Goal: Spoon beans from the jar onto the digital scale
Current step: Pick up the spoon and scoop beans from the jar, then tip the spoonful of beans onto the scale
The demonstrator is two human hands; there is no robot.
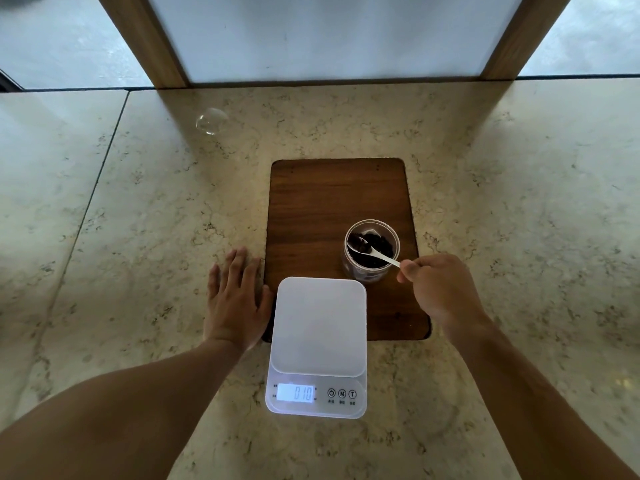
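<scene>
Item 1: one white rectangular digital kitchen scale (318,344), long axis running from the near edge of the countertop toward its far edge. Its far end overlaps the near edge of the board; its display end rests on the stone. Weighing platform bare. One lit display (296,392) reading "010"; three round buttons (341,393) in a row to its right.

Item 2: one dark brown rectangular wooden board (332,202) with rounded corners, lying flat mid-counter, long axis parallel to the scale's.

Item 3: one clear round plastic jar (371,251), upright and open, on the board near its right edge, just beyond the scale's far right corner. Contents: dark beans (379,244), too many and too small to count.

Item 4: one white plastic spoon (374,255), bowl inside the jar among the beans, handle slanting out over the jar's near right rim toward the right hand. Long axis runs from far left to near right.

Item 5: one right hand (440,289), fingertips pinching the end of the spoon handle.

Item 6: one left hand (235,299), fingers spread flat, palm down on the beige marbled stone countertop (138,237), beside the board's left edge and the scale's far left corner.

Item 7: one small clear dome-shaped object (211,121), on the countertop toward the far left; nature unclear.
</scene>
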